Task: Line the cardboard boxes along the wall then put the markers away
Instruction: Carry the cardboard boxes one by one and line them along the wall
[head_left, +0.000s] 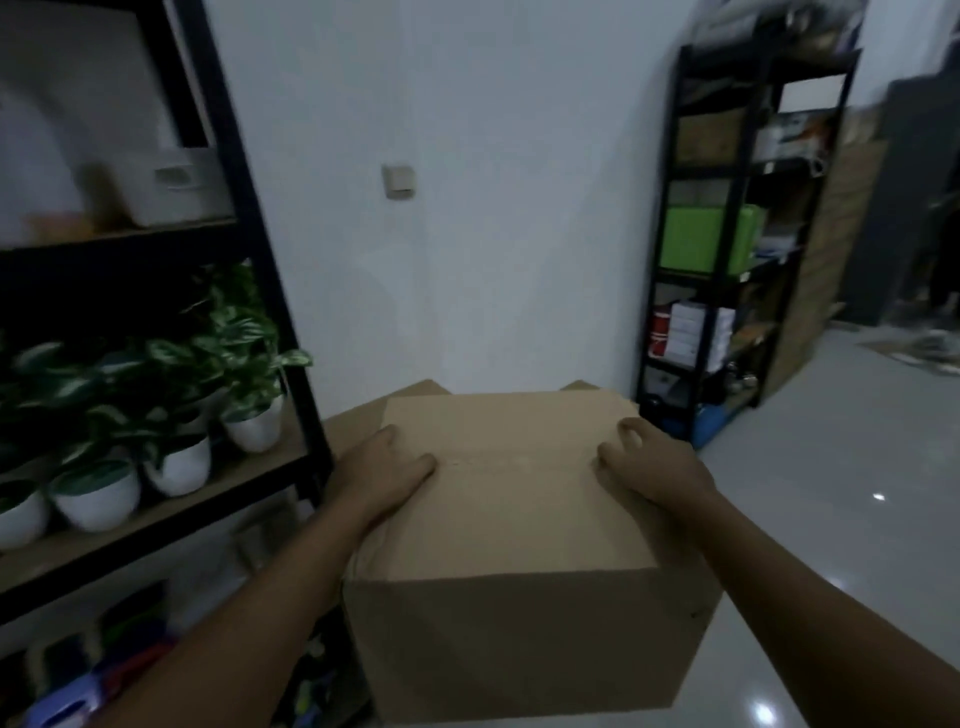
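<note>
A glossy grey tiled floor (810, 519) runs up to a plain white wall (493, 208), with a black metal shelf unit of white-potted plants (171, 462) on the left and a second black shelf rack (727, 249) on the right. The wall stretch between them stands open. A closed plain brown cardboard box (519, 545) is held centrally, above another cardboard box (358, 415) at the wall's foot. The left hand (387, 467) and right hand (647, 467) grasp its top side edges, fingers curled over.

White potted plants (176, 457) on left shelf (291, 332); green box (706, 239) on right rack (727, 218).
</note>
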